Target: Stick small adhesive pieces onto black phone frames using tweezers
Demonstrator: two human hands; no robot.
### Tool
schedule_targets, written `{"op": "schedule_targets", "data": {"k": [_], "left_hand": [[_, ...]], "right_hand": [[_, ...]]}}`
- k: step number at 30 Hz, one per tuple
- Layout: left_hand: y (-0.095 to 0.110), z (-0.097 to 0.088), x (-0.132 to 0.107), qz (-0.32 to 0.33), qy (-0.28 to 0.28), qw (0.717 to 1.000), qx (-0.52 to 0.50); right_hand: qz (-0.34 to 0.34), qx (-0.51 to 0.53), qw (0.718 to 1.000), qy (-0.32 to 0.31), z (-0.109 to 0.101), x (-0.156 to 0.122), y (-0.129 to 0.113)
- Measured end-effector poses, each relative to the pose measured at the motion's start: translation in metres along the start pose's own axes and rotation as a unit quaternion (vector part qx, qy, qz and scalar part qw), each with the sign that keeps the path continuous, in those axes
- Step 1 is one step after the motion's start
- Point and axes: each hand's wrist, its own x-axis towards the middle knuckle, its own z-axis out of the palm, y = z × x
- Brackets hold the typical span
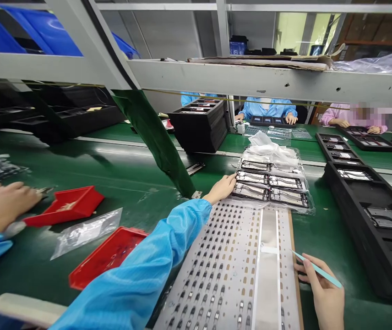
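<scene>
My left hand (220,188), in a blue sleeve, reaches forward, and its fingertips touch the near left corner of a clear plastic tray (311,208) that holds several dark frame parts (268,185). My right hand (323,288) rests at the right edge of a large pale sheet (230,266) covered with rows of small parts, and its fingers are closed on thin teal tweezers (316,269). Crumpled clear plastic bags (271,146) lie at the far end of the tray.
Two red trays (70,204) (106,256) and a clear bag (86,231) lie on the green belt at left, beside another person's hands (3,204). Black trays (371,206) stand at right, a black stack (199,123) behind. People work across the belt.
</scene>
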Motion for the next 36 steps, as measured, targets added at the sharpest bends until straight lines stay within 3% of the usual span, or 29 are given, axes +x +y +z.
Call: {"op": "schedule_targets", "data": {"k": [6,12,15,19,22,25,29,36], "left_hand": [[0.0,0.003,0.003,-0.003,0.017,1.0,-0.001],[-0.003,-0.008,0.002,-0.022,0.036,0.999,0.019],[0.006,-0.008,-0.001,0.012,0.06,0.997,0.037],[0.045,0.017,-0.002,0.114,0.072,0.989,0.053],[0.08,0.048,0.006,0.19,0.043,0.979,0.056],[0.1,0.074,0.02,0.219,0.01,0.974,0.059],[0.1,0.09,0.033,0.205,-0.012,0.976,0.067],[0.09,0.094,0.037,0.179,-0.032,0.98,0.076]], "right_hand": [[-0.014,-0.002,1.0,-0.005,-0.003,0.002,0.004],[-0.01,-0.01,1.0,-0.013,-0.001,0.0,-0.003],[-0.021,-0.002,1.0,-0.002,0.003,-0.004,-0.007],[-0.02,-0.001,1.0,-0.002,0.005,-0.006,-0.011],[-0.016,-0.012,1.0,-0.004,0.003,-0.005,-0.012],[-0.017,-0.019,1.0,0.002,0.002,-0.004,-0.011],[-0.023,-0.012,1.0,0.01,0.003,-0.004,-0.011],[-0.027,-0.002,1.0,0.003,0.006,-0.005,-0.014]]}}
